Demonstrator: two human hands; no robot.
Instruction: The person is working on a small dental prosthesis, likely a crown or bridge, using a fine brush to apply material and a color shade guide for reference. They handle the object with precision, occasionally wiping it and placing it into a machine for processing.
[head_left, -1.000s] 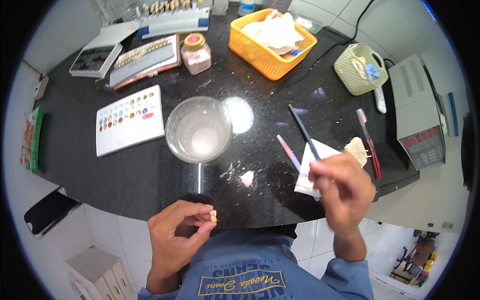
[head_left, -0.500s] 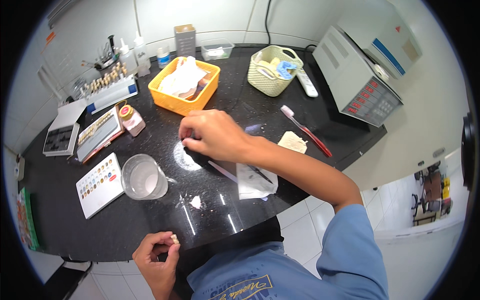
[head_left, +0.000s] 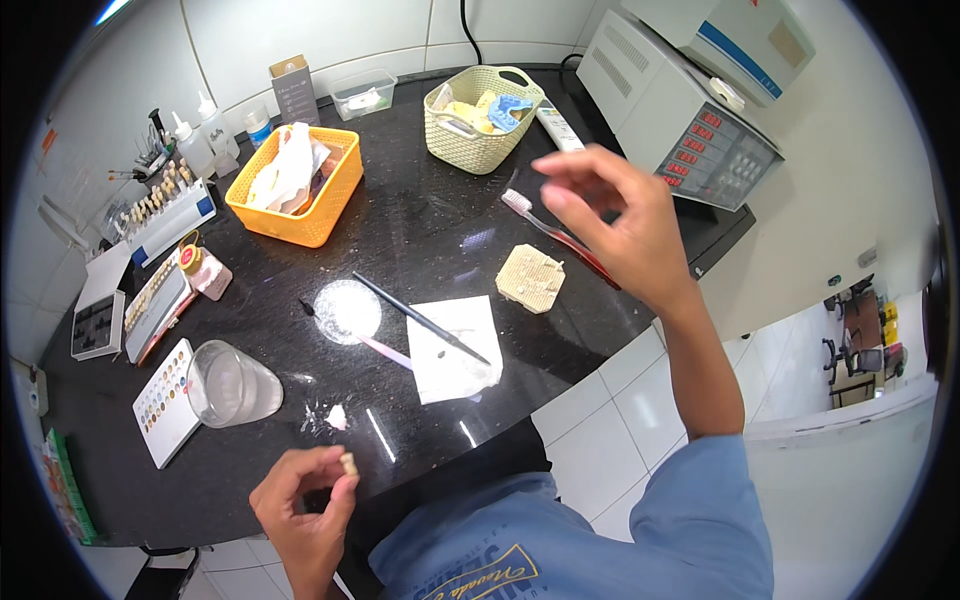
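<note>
Between the thumb and forefinger of my left hand (head_left: pixel 305 510), closed at the near edge of the counter, is a small tooth-coloured dental bridge (head_left: pixel 348 464). My right hand (head_left: pixel 625 215) is raised at the right with fingers apart and nothing between them. Beneath it, partly covered, lies a red-handled toothbrush (head_left: pixel 560 235). A cream honeycomb block (head_left: pixel 530 278) is just left of that. In the middle, a dark slender stick (head_left: pixel 400 306) rests across a white tissue (head_left: pixel 455 384), beside a pale lilac stick (head_left: pixel 385 351) and a round white patch (head_left: pixel 347 312).
A glass of cloudy water (head_left: pixel 236 385) stands by a shade card (head_left: pixel 165 410) at left. Pinkish-white powder (head_left: pixel 337 417) lies near my left hand. An orange basket (head_left: pixel 310 230) and green basket (head_left: pixel 470 150) stand behind. A grey machine (head_left: pixel 640 110) occupies the back right.
My right hand has moved from the round white patch to the right, above the toothbrush, uncovering the dark stick and honeycomb block. My left hand keeps the bridge. The view has shifted.
</note>
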